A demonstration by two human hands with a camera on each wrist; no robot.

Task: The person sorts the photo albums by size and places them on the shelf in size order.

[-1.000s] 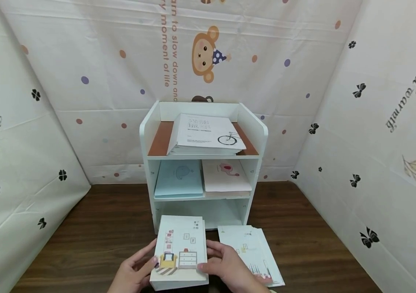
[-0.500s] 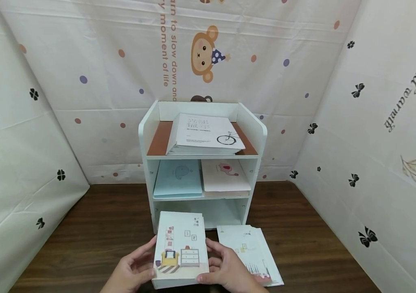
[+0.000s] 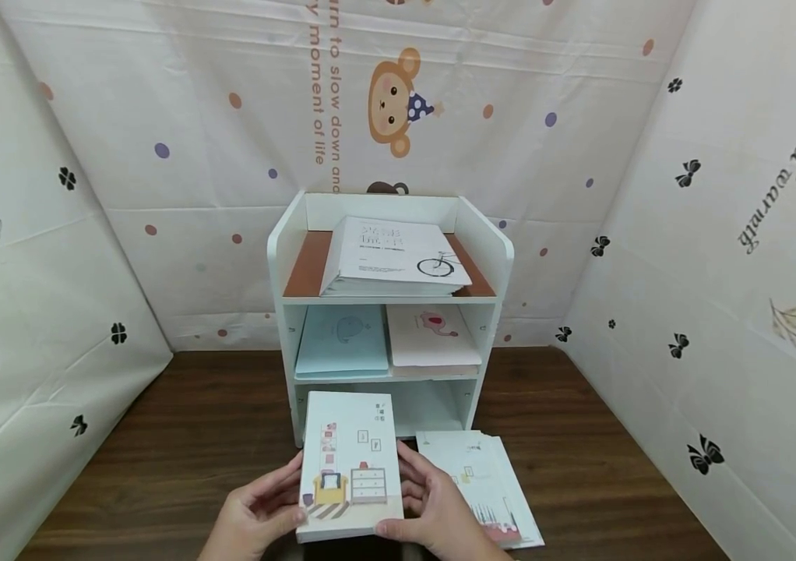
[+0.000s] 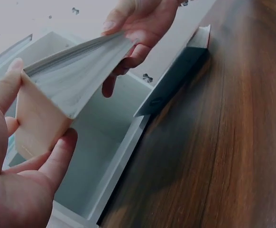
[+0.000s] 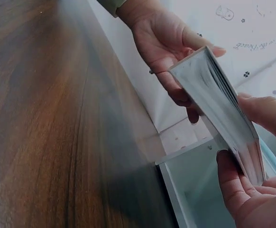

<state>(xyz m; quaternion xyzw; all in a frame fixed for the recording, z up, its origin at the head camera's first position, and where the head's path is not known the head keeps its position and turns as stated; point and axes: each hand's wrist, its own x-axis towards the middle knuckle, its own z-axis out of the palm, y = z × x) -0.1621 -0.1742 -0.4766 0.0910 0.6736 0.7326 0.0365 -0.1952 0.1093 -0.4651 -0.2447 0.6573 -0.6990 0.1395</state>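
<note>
Both hands hold a thick notebook (image 3: pixel 352 460), its pale cover printed with a yellow armchair and a chest of drawers. My left hand (image 3: pixel 254 502) grips its left edge and my right hand (image 3: pixel 433 502) its right edge, thumbs at the near corners and fingers around the sides. In the left wrist view its peach-coloured spine (image 4: pixel 39 118) faces the left palm, and the page edges show. It is raised off the table, just in front of the white rack's (image 3: pixel 389 300) bottom compartment (image 3: pixel 426 405), and overlaps its opening in the head view.
More notebooks (image 3: pixel 471 467) lie overlapping on the dark wood table (image 3: pixel 580 483), right beside my right hand. The rack's top tier bears a white stack (image 3: pixel 398 249). Its middle tier holds a blue pile (image 3: pixel 342 339) and a pink pile (image 3: pixel 433 335). Printed cloth walls stand around.
The notebook has moved up and forward towards the rack's lowest compartment, carried by both hands, and less of its near edge shows. The other notebooks and the rack stay put.
</note>
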